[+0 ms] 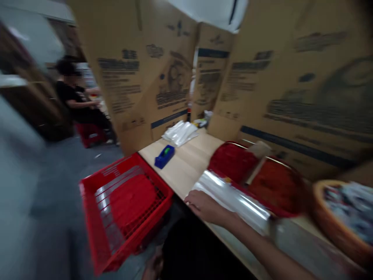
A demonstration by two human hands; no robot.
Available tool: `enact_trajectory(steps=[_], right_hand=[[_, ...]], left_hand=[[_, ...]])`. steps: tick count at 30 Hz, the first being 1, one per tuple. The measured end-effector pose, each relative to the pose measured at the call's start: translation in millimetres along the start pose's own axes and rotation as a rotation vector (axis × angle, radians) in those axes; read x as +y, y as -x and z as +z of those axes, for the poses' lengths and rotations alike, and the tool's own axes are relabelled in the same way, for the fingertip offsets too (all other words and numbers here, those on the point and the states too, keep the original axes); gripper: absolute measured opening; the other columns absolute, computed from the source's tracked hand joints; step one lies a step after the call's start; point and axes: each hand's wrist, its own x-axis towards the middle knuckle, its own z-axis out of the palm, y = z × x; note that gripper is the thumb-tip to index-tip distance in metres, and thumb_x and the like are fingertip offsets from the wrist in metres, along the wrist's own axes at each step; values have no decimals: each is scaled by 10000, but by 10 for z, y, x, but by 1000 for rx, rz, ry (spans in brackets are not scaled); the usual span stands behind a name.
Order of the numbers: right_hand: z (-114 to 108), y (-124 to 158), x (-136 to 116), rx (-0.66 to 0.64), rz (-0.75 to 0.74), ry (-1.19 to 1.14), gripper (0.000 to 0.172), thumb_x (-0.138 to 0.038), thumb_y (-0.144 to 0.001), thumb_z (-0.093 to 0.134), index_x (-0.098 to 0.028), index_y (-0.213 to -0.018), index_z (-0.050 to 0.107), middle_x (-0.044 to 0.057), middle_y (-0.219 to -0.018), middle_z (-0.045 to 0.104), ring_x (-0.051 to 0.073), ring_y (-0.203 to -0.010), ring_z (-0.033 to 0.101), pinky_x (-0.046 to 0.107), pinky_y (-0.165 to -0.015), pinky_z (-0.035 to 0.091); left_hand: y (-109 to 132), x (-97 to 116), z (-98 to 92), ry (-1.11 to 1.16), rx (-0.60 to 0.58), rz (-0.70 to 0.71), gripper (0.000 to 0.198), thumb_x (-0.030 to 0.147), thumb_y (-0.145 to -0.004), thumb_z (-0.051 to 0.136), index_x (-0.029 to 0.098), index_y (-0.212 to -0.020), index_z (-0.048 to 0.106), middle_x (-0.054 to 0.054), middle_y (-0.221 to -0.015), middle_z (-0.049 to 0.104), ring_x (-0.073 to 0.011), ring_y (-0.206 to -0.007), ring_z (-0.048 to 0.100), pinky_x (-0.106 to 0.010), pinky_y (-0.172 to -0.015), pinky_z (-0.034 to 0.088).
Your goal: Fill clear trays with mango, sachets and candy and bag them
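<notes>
Head view: right hand lies flat, unclenched, on clear plastic film at the tabletop edge. Left hand is blurred below that edge, state unclear. Red basket sits just beside the tabletop; blue tape dispenser stands on it.

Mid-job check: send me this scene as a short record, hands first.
Right hand: resting on clear plastic bundle
Left hand: low, blurred, hold unclear
Beside bundle: red-lined trays; woven basket
Wooden table: blue tape dispenser; stacked clear plastic bags
Left of table: red crate
Behind table: cardboard panels
Co-worker: seated
</notes>
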Motion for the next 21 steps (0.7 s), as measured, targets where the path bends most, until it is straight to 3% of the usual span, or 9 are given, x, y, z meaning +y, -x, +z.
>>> enact_trajectory(steps=[3,5,8,11,14,16,18,21], right_hand=[[-448,460,-295,-83,56,130,188,-146,-837,415,-191,-907,583,43,-862,606,152,-829,529,291,-751,388],[-662,845,-447,-12,174,143,193,-152,-855,403,-197,-918,579,43,-869,607,146,-846,525,287,-774,379],[-852,1512,-557,257,419,144,204,-162,-869,395,-208,-972,564,48,-905,609,151,-876,527,285,-787,388],[-948,2249,-512,593,675,213,190,-205,-873,394,-204,-974,555,57,-914,612,163,-861,545,293,-771,419],[-956,3034,-353,817,957,351,195,-248,-861,400,-200,-940,571,71,-910,621,193,-862,565,326,-771,442],[-900,3531,-216,817,1108,412,216,-225,-840,397,-188,-931,590,87,-918,629,212,-873,576,352,-783,449],[-815,3932,-67,750,1196,415,233,-189,-809,412,-167,-937,606,103,-941,636,228,-896,579,371,-798,450],[-717,4255,156,672,1171,354,256,-173,-772,472,-141,-987,607,115,-1000,637,232,-932,580,368,-818,451]], left_hand=[[27,267,275,-200,-183,33,438,464,-361,789,242,-706,637,-48,-726,658,-279,-847,627,-416,-830,470],[98,554,581,-357,-330,122,464,509,-439,757,241,-804,651,-47,-742,670,-248,-796,630,-402,-838,470],[356,970,1195,-538,-511,272,449,494,-632,657,227,-991,628,-65,-843,677,-229,-830,626,-375,-818,485],[705,1145,1875,-766,-753,554,291,398,-728,603,232,-961,660,-78,-960,665,-228,-921,610,-348,-853,474],[1072,1021,2487,-923,-1126,974,259,277,-790,543,283,-1029,643,-65,-1072,631,-210,-1040,555,-341,-911,443],[1347,845,2815,-993,-1370,1167,326,225,-830,477,308,-1127,585,-52,-1139,605,-193,-1129,497,-353,-965,402],[1645,652,3070,-1079,-1586,1257,385,235,-848,449,310,-1222,503,-44,-1229,556,-197,-1223,412,-397,-1028,326],[2044,370,3332,-1191,-1850,1284,559,348,-800,534,305,-1329,357,-59,-1392,388,-252,-1331,221,-509,-1074,153]])
